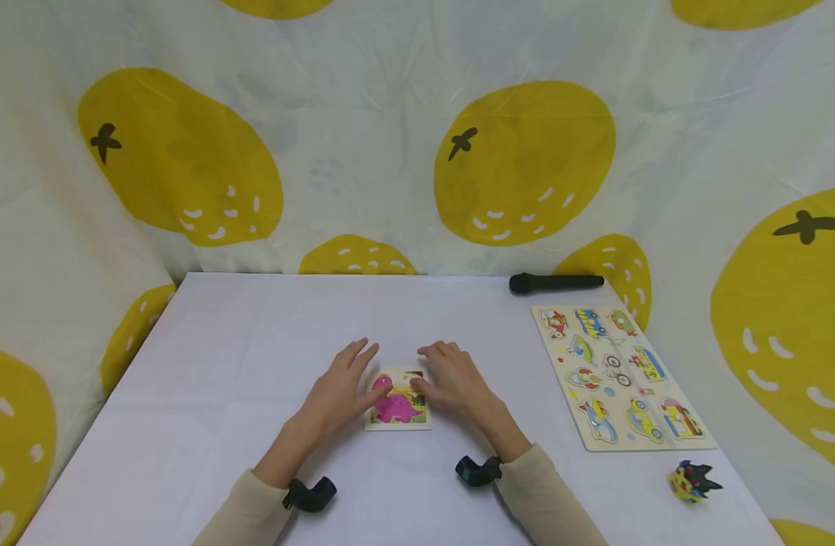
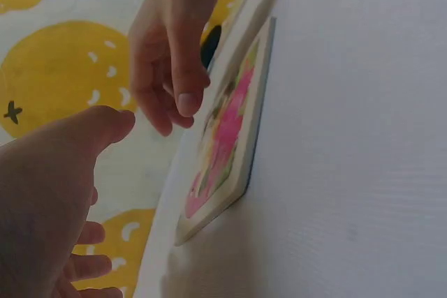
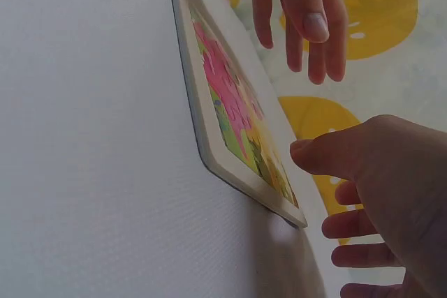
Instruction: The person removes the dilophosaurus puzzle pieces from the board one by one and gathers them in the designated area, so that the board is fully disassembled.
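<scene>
A small square dinosaur puzzle (image 1: pixel 398 409) lies flat on the white table, its picture a pink dinosaur inside a pale frame. Over its left side hovers my left hand (image 1: pixel 338 390), fingers spread and relaxed, holding nothing. My right hand (image 1: pixel 458 379) is above its right side in much the same pose, also holding nothing. Both wrist views show a gap between the thumbs and the puzzle (image 2: pixel 227 134). The puzzle's pale wooden rim (image 3: pixel 241 183) shows clearly from the right wrist.
To the right lies a larger wooden board (image 1: pixel 574 394) with vehicle pictures. Behind it is a black microphone-like stick (image 1: pixel 557 283) at the back edge. A small yellow and black figure (image 1: pixel 692 481) sits near the right edge. A lemon-print curtain (image 1: pixel 390 152) hangs behind the table.
</scene>
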### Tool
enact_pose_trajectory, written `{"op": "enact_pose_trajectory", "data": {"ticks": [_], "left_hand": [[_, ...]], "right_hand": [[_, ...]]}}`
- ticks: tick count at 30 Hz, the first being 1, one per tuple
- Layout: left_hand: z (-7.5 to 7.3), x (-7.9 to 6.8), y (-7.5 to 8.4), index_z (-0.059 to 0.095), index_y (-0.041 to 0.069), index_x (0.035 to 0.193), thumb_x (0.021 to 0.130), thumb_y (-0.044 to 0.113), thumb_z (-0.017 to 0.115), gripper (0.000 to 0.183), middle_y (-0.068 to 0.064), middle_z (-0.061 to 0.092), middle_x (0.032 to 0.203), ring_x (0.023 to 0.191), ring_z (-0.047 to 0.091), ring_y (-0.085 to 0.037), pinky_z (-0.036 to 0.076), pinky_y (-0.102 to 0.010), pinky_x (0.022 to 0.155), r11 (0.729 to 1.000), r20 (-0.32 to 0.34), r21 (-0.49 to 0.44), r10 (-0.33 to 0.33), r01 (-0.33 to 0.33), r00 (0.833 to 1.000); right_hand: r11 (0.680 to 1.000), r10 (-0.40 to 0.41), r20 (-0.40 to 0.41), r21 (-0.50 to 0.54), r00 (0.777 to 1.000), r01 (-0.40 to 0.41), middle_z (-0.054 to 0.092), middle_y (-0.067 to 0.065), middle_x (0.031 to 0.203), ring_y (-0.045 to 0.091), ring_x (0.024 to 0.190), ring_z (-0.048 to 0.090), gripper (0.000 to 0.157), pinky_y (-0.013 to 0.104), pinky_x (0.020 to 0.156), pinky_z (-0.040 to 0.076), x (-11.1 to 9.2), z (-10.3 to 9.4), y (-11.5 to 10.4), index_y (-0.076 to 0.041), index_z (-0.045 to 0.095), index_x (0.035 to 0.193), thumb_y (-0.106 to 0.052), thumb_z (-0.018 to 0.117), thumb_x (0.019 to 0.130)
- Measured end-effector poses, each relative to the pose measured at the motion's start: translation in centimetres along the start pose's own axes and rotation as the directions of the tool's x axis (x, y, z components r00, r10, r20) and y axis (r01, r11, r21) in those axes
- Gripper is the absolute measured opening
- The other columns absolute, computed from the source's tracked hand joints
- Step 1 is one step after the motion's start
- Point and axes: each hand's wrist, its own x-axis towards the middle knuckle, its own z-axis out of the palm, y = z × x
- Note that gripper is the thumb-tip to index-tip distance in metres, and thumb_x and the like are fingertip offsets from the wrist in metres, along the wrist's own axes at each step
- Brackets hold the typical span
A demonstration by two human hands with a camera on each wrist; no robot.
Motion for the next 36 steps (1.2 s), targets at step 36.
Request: {"op": "enact_pose_trajectory", "data": {"ticks": [36], "left_hand": [[3.3, -2.2, 0.9, 0.056, 0.003, 0.141, 0.089, 0.051, 0.069, 0.072, -0.015, 0.047, 0.154, 0.146, 0.041, -0.034, 0.044, -0.048, 0.113, 0.989, 0.075, 0.042, 0.137, -0.14, 0.988]], "right_hand": [[1.0, -0.007, 0.043, -0.024, 0.999, 0.008, 0.063, 0.003, 0.107, 0.025, 0.106, 0.056, 0.032, 0.045, 0.091, 0.049, -0.1, 0.2, -0.1, -0.016, 0.072, 0.099, -0.044, 0.077, 0.084]]}}
